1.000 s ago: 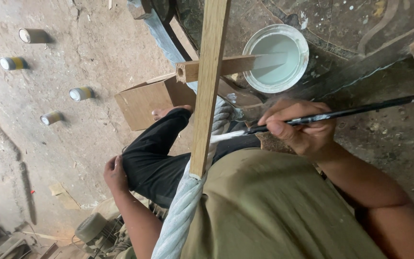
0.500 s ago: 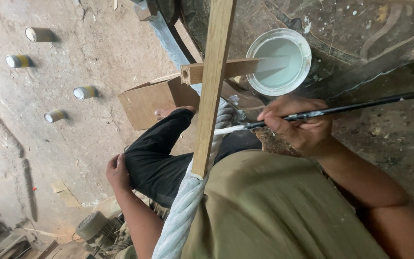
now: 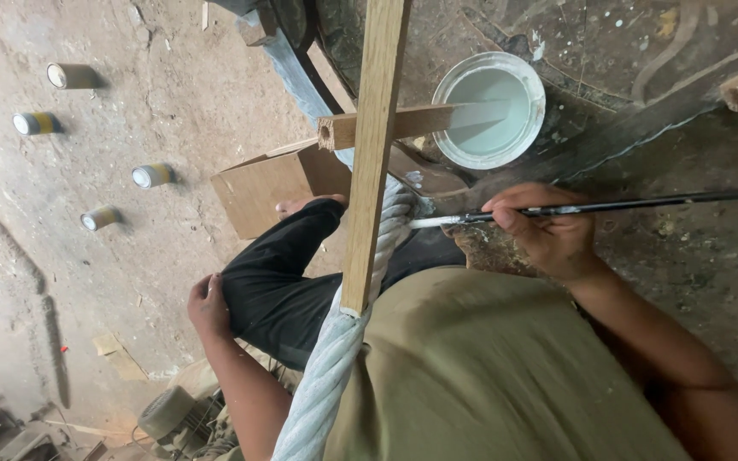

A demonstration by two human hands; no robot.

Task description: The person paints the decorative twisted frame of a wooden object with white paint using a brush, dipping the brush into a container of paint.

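While the right hand is clenched around a long thin black paintbrush, fingers pinching the handle near the ferrule, the pale bristle tip points at the twisted post, a rope-shaped carved piece coated in whitish paint. The tip sits just beside the post's upper end; whether the bristles actually touch the surface cannot be told, since a bare wooden slat crosses in front there. That slat lies along the post's upper part, and a second wooden slat crosses it at a right angle, its painted end over a round paint tub of pale paint beyond the post's top. The left hand grasps nothing: it rests with fingers curled against the knee of a dark trouser leg, to one side of the post. A brown cardboard box stands near the post's top, past the knee. Four small cans lie well apart from the post on the concrete floor.
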